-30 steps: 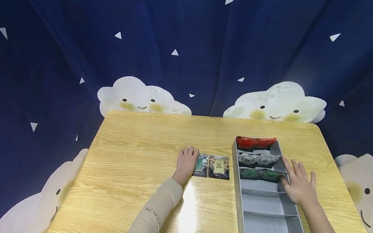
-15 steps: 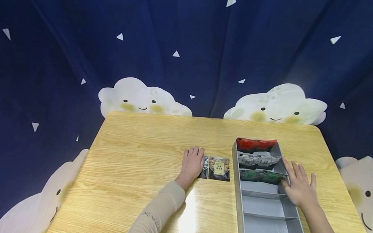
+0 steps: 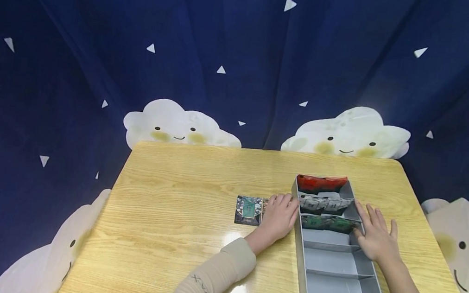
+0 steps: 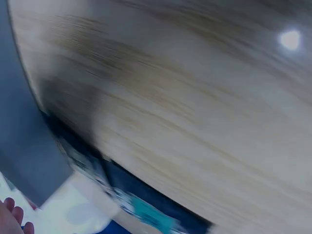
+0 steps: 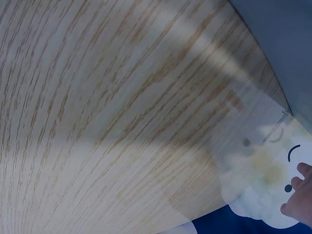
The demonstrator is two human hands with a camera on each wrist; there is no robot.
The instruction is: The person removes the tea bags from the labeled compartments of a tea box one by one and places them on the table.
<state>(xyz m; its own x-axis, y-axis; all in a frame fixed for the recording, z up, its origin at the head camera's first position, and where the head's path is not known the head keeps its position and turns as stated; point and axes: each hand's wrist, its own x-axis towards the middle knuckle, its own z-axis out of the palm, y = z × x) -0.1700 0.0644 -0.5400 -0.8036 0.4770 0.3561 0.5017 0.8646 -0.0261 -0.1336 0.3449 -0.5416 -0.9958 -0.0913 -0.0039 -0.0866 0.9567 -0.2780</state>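
Note:
In the head view my left hand [image 3: 279, 217] lies over a dark packet [image 3: 265, 203], covering nearly all of it, with its fingertips close to the left wall of a grey divided box [image 3: 333, 287]. Left of that hand, a dark packet with a green label [image 3: 248, 209] lies flat on the table. My right hand [image 3: 379, 236] rests at the box's right rim, fingers spread and the thumb over the edge. Red packets [image 3: 321, 184], grey-white packets [image 3: 325, 202] and green packets [image 3: 329, 222] stand in the box's far compartments. The left wrist view is blurred.
The wooden table [image 3: 180, 197] runs back to a dark blue curtain [image 3: 243, 49] printed with clouds and triangles. Thin dividers [image 3: 334, 246] split the box crosswise. Its nearer compartments show bare grey floors.
My left hand has slid right, from the green-label packet across to the packet beside the box. The green label is uncovered again, and the right hand has stayed at the rim.

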